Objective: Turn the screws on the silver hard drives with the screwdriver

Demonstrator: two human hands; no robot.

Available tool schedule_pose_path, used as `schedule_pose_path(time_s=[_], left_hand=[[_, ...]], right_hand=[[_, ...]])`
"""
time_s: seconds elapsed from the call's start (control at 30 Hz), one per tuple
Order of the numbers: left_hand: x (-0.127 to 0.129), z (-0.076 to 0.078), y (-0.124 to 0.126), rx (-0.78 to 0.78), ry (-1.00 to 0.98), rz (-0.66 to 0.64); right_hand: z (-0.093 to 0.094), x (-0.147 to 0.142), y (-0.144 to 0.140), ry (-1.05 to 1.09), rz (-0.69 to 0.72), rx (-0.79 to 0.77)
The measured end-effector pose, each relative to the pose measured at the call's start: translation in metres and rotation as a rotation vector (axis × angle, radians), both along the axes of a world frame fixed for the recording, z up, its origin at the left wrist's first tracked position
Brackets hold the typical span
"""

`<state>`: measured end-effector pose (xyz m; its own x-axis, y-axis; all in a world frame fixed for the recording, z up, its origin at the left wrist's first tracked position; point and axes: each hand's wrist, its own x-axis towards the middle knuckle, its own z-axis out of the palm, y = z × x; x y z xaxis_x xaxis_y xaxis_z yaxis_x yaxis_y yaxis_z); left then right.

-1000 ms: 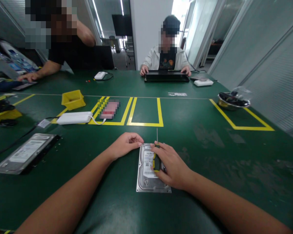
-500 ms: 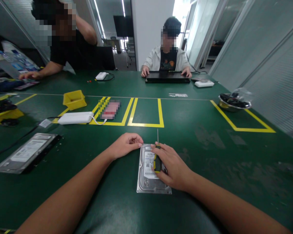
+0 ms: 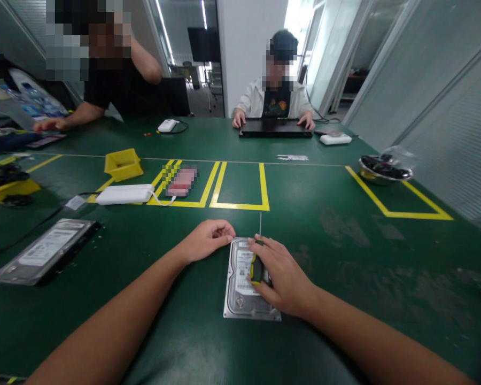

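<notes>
- Screwdriver [image 3: 257,269] in the right grip [image 3: 282,275], closed around the black-and-yellow handle between thumb and fingers; right over the label side of a hard drive [image 3: 240,280], contact with that face impossible to judge.
- Pointing forward, away from the body, thin metal shaft [image 3: 260,224] reaching beyond the fingers and past the drive's far edge; long axis roughly in line with that of the drive.
- Probably light and stiff; best held by the thick handle, less securely by the smooth shaft.
- Hard drive flat on the green surface [image 3: 208,342], label up, partly under the right grip and extending leftward from it; long axis running near to far.
- Likely dense, rigid, smooth on the metal cover and sensitive to knocks; best taken across the two long sides.
- Left grip [image 3: 208,239] at the drive's far left corner, fingers curled, thumb tip at or very near the metal; no telling whether pinching or merely resting.
- Well left of the left grip, second hard drive [image 3: 44,248], label up, lying slantwise.
- Ahead of both grips, yellow tape [image 3: 240,207], white box [image 3: 125,194], yellow bin [image 3: 123,165].
- Ahead and far right of the right grip, metal bowl [image 3: 374,174] of dark items.
- Farthest off, co-worker in a pale jacket [image 3: 249,100], both hands at a black panel [image 3: 275,128].
</notes>
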<state>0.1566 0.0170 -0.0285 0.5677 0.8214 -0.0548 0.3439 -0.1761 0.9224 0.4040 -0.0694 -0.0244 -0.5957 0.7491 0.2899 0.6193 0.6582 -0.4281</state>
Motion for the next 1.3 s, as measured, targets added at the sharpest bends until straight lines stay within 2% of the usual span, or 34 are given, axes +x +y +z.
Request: schedule_pose_path(time_s=[0.53,1.3], left_hand=[[-0.0029,0.0006,0.0002,0.017,-0.006,0.007],[-0.0064,0.0032,-0.001,0.116,0.034,-0.042]], right_hand=[[-0.0026,-0.0032,0.0033,0.007,0.002,-0.053],[0.0033,-0.0012,0.0032,-0.032,0.028,-0.014]])
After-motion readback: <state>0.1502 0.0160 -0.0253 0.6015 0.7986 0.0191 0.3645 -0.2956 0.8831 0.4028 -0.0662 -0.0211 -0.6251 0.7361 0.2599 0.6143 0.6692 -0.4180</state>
